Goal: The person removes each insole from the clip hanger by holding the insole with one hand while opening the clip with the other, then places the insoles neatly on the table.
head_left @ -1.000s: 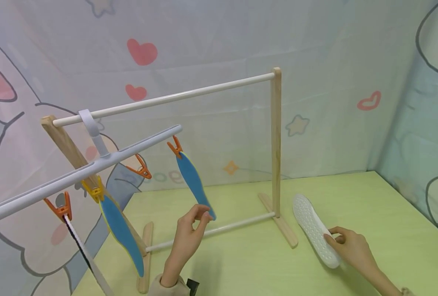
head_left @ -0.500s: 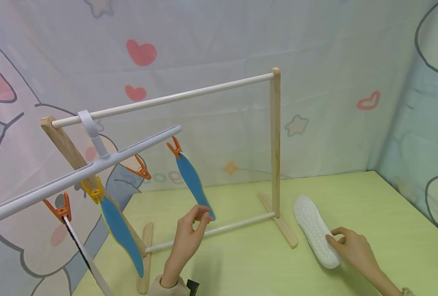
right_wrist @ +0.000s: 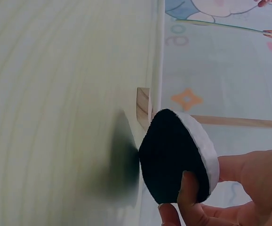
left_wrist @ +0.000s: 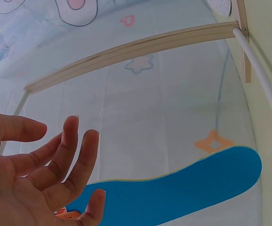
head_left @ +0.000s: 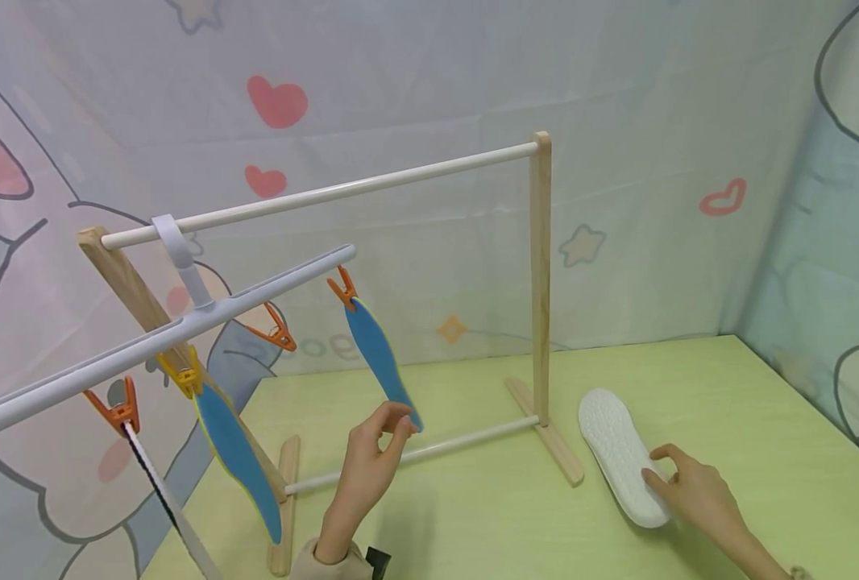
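Observation:
My right hand (head_left: 698, 487) pinches a thick insole (head_left: 618, 455) near its near end, thumb on the white face and fingers beneath. In the right wrist view its underside is black (right_wrist: 166, 155), with a dark shadow on the table beside it. My left hand (head_left: 371, 459) has its fingers loosely bent and nothing in them. Just behind it in the head view, a blue insole (head_left: 375, 350) hangs from an orange clip (head_left: 344, 288). Farther left, a yellow clip (head_left: 184, 372) bears another blue insole (head_left: 237, 455). A white-and-black insole (head_left: 168, 499) hangs edge-on from an orange clip (head_left: 118, 405).
The white hanger bar (head_left: 277, 282) hooks over the top rail (head_left: 357, 189) of a wooden rack and juts toward me. One orange clip (head_left: 277, 328) on it holds nothing. The rack's right post (head_left: 541, 282) stands between the hands, its foot (head_left: 556, 451) near the white insole.
The white insole has tilted in my right hand, its white face turning more upward and its far end shifting slightly right and nearer. My left hand has stayed in place.

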`<state>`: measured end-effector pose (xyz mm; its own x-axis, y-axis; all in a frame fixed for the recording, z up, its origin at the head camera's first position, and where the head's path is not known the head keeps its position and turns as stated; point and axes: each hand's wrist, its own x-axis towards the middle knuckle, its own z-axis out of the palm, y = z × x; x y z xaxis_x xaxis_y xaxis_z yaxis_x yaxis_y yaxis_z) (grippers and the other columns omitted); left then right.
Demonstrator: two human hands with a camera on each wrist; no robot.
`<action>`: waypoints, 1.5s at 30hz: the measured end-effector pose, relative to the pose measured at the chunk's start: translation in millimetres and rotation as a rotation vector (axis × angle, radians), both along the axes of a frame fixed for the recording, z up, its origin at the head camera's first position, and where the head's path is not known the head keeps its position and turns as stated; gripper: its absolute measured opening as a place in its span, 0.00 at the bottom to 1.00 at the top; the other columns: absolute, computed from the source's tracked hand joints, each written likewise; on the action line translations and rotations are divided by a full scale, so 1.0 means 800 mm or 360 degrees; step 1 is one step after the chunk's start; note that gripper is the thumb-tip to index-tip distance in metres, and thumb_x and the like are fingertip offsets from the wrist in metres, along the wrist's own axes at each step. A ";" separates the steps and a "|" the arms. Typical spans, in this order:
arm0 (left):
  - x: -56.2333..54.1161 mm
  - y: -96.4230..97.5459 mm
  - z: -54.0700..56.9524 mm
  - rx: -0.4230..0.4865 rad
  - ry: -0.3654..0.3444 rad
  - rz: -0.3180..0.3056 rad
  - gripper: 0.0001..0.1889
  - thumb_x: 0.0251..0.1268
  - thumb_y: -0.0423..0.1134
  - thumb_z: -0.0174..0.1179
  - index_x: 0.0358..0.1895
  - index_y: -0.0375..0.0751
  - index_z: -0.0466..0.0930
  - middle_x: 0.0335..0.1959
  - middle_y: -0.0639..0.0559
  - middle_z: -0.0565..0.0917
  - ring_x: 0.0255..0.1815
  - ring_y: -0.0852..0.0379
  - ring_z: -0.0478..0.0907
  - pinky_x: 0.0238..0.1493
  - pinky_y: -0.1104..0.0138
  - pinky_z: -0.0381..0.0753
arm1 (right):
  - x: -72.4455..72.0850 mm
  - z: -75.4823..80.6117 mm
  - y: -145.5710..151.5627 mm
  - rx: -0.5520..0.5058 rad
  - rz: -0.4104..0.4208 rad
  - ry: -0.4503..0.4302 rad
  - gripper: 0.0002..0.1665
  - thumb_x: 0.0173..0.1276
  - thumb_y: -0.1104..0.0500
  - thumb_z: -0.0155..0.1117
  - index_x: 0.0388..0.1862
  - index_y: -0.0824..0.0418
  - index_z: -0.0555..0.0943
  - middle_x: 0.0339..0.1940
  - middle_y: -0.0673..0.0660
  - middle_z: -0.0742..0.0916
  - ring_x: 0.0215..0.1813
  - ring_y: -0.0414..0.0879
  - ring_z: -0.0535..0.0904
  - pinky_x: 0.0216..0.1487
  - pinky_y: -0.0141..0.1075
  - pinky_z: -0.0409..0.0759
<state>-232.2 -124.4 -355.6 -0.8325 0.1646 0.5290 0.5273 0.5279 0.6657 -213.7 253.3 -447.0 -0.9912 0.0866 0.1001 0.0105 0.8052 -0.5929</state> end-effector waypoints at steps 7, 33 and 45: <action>0.000 0.000 0.001 -0.0004 -0.0009 0.0001 0.07 0.65 0.37 0.49 0.40 0.44 0.76 0.30 0.52 0.82 0.32 0.58 0.78 0.38 0.67 0.73 | 0.000 -0.003 0.003 0.0045 0.0000 -0.0064 0.25 0.62 0.52 0.54 0.51 0.69 0.70 0.22 0.58 0.83 0.17 0.42 0.69 0.17 0.34 0.65; 0.002 0.000 0.001 0.0003 -0.0032 0.0001 0.06 0.65 0.34 0.49 0.39 0.45 0.76 0.30 0.50 0.82 0.33 0.58 0.78 0.38 0.67 0.73 | 0.006 -0.010 0.007 0.0154 0.0013 -0.0206 0.28 0.62 0.49 0.52 0.54 0.68 0.69 0.10 0.48 0.64 0.13 0.38 0.56 0.14 0.27 0.58; 0.001 0.000 0.002 0.0001 -0.0034 0.0002 0.06 0.65 0.35 0.49 0.39 0.45 0.76 0.30 0.47 0.82 0.33 0.58 0.78 0.39 0.67 0.72 | 0.003 -0.006 0.010 0.0260 0.0035 -0.0283 0.28 0.62 0.48 0.52 0.54 0.67 0.70 0.16 0.52 0.72 0.18 0.43 0.64 0.18 0.33 0.62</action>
<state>-231.5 -124.3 -354.0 -0.8439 0.1633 0.5111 0.5123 0.5282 0.6772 -211.5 261.5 -452.1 -0.9959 0.0618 -0.0655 0.0846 0.8914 -0.4453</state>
